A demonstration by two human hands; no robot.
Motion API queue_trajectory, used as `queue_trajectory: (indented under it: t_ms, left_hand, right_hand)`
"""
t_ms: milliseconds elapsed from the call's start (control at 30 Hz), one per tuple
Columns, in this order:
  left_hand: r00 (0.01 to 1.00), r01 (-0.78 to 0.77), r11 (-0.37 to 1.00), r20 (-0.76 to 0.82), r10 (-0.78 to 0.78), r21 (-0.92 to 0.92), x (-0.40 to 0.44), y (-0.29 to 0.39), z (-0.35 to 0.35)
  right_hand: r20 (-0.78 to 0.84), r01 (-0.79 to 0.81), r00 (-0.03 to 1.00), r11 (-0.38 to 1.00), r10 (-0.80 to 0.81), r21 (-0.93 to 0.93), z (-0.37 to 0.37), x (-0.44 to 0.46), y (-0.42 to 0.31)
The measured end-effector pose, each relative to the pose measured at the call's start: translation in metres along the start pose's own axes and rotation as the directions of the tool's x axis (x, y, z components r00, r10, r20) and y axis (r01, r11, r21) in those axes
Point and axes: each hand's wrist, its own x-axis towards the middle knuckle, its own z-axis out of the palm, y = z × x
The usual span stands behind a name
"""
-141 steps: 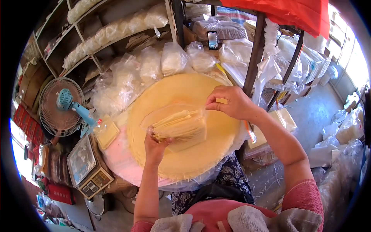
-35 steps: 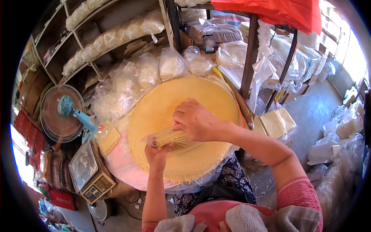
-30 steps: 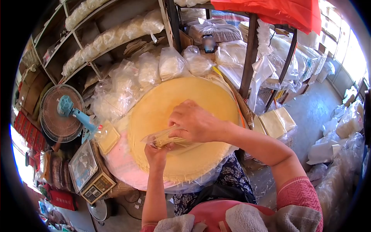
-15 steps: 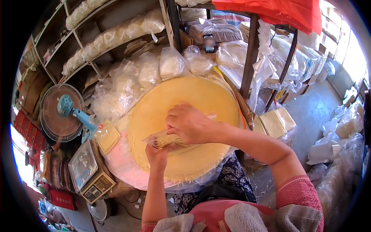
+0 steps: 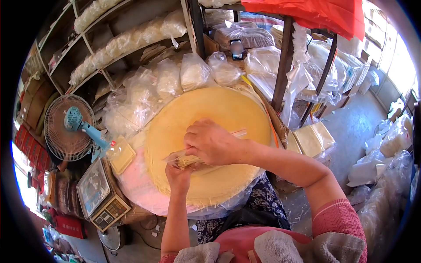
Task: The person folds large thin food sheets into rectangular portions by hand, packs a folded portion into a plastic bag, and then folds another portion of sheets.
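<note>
My left hand point(image 5: 178, 174) is closed round the lower left end of a clear plastic bag point(image 5: 172, 156) that holds thin pale-yellow strips point(image 5: 188, 161). Curled over the top of this bag is my right hand point(image 5: 209, 142), its fingers drawn together; what they pinch is hidden under the knuckles. The bag's other end, with a reddish line along it, shows past my right wrist. Both hands are above a large round of thin yellow sheets point(image 5: 210, 105) with a ragged edge.
Filled clear bags point(image 5: 195, 72) line the back of the table. At left stand a weighing scale point(image 5: 103, 193), a blue fan point(image 5: 81, 122) and a flat yellow packet point(image 5: 123, 155). Stacked yellow packets point(image 5: 313, 140) lie right, near a dark post point(image 5: 283, 65). A phone point(image 5: 236, 50) stands at the back.
My right hand has shifted slightly down and left, its fingers nearer the bag's left end. My left hand stays in nearly the same place on the bag.
</note>
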Motion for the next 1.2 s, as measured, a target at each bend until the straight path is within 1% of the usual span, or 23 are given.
queue_trajectory:
  t_ms: [133, 167, 233, 267, 333, 367, 400, 433, 467, 500, 533, 600, 667, 733, 767, 833, 867, 900, 1000, 1100, 1200]
  left_hand:
    - [1.0, -0.003, 0.999, 0.01, 0.003, -0.04, 0.001, -0.009, -0.007]
    - [1.0, -0.002, 0.999, 0.012, 0.002, -0.052, 0.001, -0.009, -0.008]
    - [1.0, -0.023, 0.992, -0.007, 0.024, 0.122, 0.003, 0.002, -0.005]
    - [0.999, -0.032, 0.978, -0.015, 0.036, 0.208, 0.006, 0.009, -0.003]
    - [1.0, 0.015, 0.971, 0.015, -0.019, 0.24, 0.018, 0.025, -0.011]
    - [0.998, 0.039, 0.966, 0.029, -0.048, 0.256, 0.025, 0.033, -0.013]
    - [1.0, -0.009, 0.953, 0.029, 0.0, 0.303, 0.03, 0.04, -0.01]
    - [0.998, -0.056, 0.935, 0.031, 0.048, 0.351, 0.035, 0.049, -0.007]
    - [0.995, -0.102, 0.912, 0.036, 0.096, 0.398, 0.039, 0.055, -0.005]
    - [0.97, -0.22, 0.76, 0.05, 0.24, 0.611, 0.038, 0.057, 0.002]
    - [0.928, -0.331, 0.641, 0.115, 0.355, 0.692, 0.039, 0.046, 0.005]
    - [0.8, -0.502, 0.342, 0.276, 0.533, 0.795, 0.042, -0.001, 0.007]
    - [0.865, -0.484, 0.414, 0.35, 0.359, 0.771, 0.03, -0.047, 0.012]
    - [0.91, -0.413, 0.262, 0.386, 0.151, 0.872, 0.011, -0.065, 0.028]
    - [0.925, -0.378, 0.177, 0.379, 0.03, 0.909, -0.002, -0.074, 0.031]
    - [0.92, -0.39, 0.11, 0.391, 0.015, 0.914, -0.012, -0.09, 0.032]
    - [0.915, -0.402, 0.076, 0.403, 0.009, 0.912, -0.011, -0.096, 0.032]
    - [0.917, -0.398, 0.079, 0.399, 0.001, 0.914, -0.01, -0.094, 0.032]
    - [0.913, -0.407, 0.078, 0.407, 0.011, 0.91, -0.01, -0.097, 0.032]
    - [0.912, -0.409, 0.09, 0.41, 0.008, 0.908, -0.01, -0.098, 0.03]
    - [0.916, -0.398, 0.103, 0.401, -0.007, 0.912, -0.01, -0.098, 0.03]
  right_hand:
    - [-0.009, 0.015, 1.0, 0.998, -0.015, 0.061, 0.006, 0.003, -0.003]
    - [-0.003, 0.001, 1.0, 0.999, -0.001, 0.034, 0.007, 0.004, -0.003]
    - [0.009, -0.025, 1.0, 1.0, 0.025, -0.02, 0.01, 0.007, -0.002]
    - [-0.013, -0.039, 0.999, 0.999, 0.039, 0.013, 0.009, 0.009, -0.003]
    - [-0.056, -0.069, 0.996, 0.995, 0.073, 0.078, 0.004, 0.014, -0.003]
    - [-0.115, -0.177, 0.974, 0.974, 0.194, 0.142, 0.002, 0.015, 0.0]
    - [-0.165, -0.276, 0.935, 0.937, 0.313, 0.212, 0.0, 0.016, 0.004]
    - [-0.204, -0.365, 0.88, 0.885, 0.429, 0.288, -0.001, 0.018, 0.007]
    - [-0.169, -0.446, 0.811, 0.78, 0.56, 0.439, 0.001, 0.015, 0.013]
    - [-0.112, -0.507, 0.73, 0.644, 0.675, 0.574, 0.006, 0.008, 0.024]
    - [-0.034, -0.544, 0.639, 0.482, 0.769, 0.687, 0.012, -0.002, 0.037]
    - [0.146, -0.56, 0.468, 0.165, 0.871, 0.812, 0.039, -0.035, 0.066]
    - [0.212, -0.62, 0.299, 0.021, 0.93, 0.784, 0.064, -0.072, 0.087]
    - [0.188, -0.653, 0.25, 0.021, 0.95, 0.757, 0.078, -0.109, 0.107]
    - [0.189, -0.672, 0.221, 0.009, 0.957, 0.741, 0.085, -0.128, 0.11]
    - [0.238, -0.62, 0.202, -0.064, 0.95, 0.782, 0.091, -0.151, 0.121]
    - [0.245, -0.666, 0.239, -0.025, 0.94, 0.746, 0.089, -0.157, 0.124]
    - [0.247, -0.705, 0.281, 0.025, 0.927, 0.709, 0.083, -0.159, 0.126]
    - [0.287, -0.782, 0.295, 0.057, 0.911, 0.621, 0.075, -0.158, 0.133]
    - [0.29, -0.73, 0.313, 0.033, 0.904, 0.683, 0.076, -0.161, 0.136]
    - [0.29, -0.772, 0.286, 0.04, 0.913, 0.635, 0.078, -0.158, 0.14]
